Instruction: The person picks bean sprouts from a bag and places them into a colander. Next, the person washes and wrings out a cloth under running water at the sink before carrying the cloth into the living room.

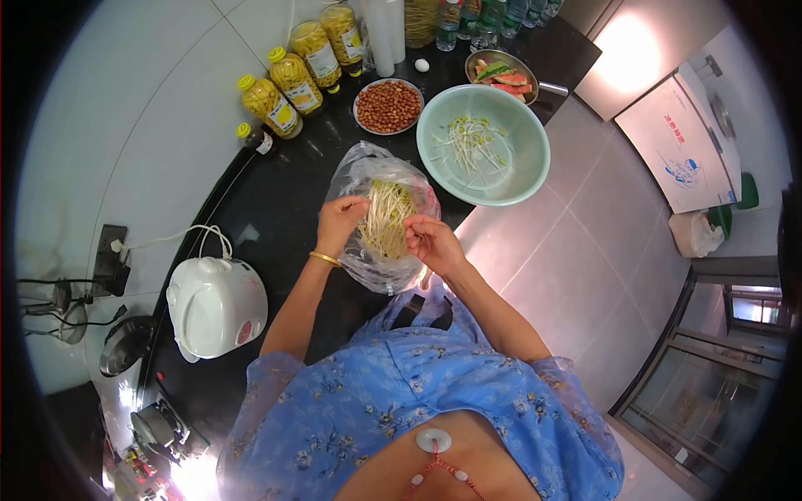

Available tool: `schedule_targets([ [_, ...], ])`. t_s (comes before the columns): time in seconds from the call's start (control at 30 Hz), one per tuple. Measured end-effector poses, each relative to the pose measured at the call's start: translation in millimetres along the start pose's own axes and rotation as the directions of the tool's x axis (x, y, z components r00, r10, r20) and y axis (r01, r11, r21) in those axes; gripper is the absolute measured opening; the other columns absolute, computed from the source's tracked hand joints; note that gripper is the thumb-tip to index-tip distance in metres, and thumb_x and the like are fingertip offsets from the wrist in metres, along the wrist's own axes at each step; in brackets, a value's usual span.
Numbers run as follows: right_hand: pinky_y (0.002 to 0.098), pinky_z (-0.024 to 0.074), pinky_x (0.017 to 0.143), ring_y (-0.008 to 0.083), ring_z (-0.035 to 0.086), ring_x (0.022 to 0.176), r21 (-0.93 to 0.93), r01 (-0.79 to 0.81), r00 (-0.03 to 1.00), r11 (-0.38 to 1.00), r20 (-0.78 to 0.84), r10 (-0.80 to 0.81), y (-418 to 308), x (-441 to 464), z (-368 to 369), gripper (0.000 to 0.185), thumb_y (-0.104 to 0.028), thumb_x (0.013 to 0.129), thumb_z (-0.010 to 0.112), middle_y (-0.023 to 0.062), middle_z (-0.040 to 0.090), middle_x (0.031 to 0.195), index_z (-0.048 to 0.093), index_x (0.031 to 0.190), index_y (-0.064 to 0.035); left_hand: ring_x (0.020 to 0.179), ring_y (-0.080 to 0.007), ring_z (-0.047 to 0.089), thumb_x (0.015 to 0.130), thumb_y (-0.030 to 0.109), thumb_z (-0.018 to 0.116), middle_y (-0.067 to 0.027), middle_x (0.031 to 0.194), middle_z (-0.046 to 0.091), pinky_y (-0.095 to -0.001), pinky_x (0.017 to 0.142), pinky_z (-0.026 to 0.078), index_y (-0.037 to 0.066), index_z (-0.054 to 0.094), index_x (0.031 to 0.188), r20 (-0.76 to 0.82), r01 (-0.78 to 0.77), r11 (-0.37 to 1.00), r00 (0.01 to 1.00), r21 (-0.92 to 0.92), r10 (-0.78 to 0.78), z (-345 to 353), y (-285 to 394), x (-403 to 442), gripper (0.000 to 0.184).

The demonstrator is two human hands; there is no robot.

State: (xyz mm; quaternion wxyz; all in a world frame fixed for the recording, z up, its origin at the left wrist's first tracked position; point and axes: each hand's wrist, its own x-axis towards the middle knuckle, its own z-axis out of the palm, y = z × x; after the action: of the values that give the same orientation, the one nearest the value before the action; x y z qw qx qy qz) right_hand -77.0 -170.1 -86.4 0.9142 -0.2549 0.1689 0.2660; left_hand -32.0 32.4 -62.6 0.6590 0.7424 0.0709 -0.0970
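Pale bean sprouts (386,219) with yellow-green heads lie in an open clear plastic bag (359,171) on the black counter. My left hand (341,219), with a gold bangle at the wrist, is at the left side of the sprouts, its fingertips pinched together; what they hold is too small to name. On the right side, my right hand (433,241) is raised with curled fingers, thumb and index finger close together at the edge of the sprouts. More sprouts (473,146) are spread in a light green basin (530,150) beyond the bag, to the right.
Behind the bag stand a plate of red-brown nuts (388,107), an egg (422,64) and a metal pan (551,87) with melon rinds. Yellow-capped bottles (294,82) line the wall. A white rice cooker (215,306) sits at the left on the black counter (288,196).
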Motion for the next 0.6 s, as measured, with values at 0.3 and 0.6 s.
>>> schedule_targets([
  [0.3, 0.0223, 0.0384, 0.048, 0.0091, 0.048, 0.055, -0.145, -0.021, 0.997, 0.989, 0.075, 0.032, 8.3, 13.5, 27.5, 0.012, -0.010, 0.083, 0.055, 0.0010, 0.055, 0.068, 0.058, 0.091, -0.0017, 0.055, -0.0041, 0.049, 0.082, 0.015, 0.060, -0.0006, 0.070, 0.060, -0.0166, 0.049, 0.038, 0.003, 0.064, 0.083, 0.104, 0.068, 0.984, 0.993, -0.166, -0.051, -14.4, 41.4, -6.0, 0.013],
  [0.6, 0.0202, 0.0350, 0.046, 0.0067, 0.046, 0.053, -0.235, 0.062, 0.998, 0.970, 0.033, -0.055, -11.1, 5.4, 39.5, 0.010, -0.014, 0.082, 0.060, -0.0011, 0.053, 0.065, 0.058, 0.086, -0.0048, 0.058, -0.0092, 0.057, 0.086, 0.021, 0.056, -0.0019, 0.065, 0.058, -0.0194, 0.053, 0.043, 0.005, 0.059, 0.082, 0.454, 0.234, 0.972, 0.870, -0.035, -0.193, -0.5, 34.9, 0.3, 0.016],
])
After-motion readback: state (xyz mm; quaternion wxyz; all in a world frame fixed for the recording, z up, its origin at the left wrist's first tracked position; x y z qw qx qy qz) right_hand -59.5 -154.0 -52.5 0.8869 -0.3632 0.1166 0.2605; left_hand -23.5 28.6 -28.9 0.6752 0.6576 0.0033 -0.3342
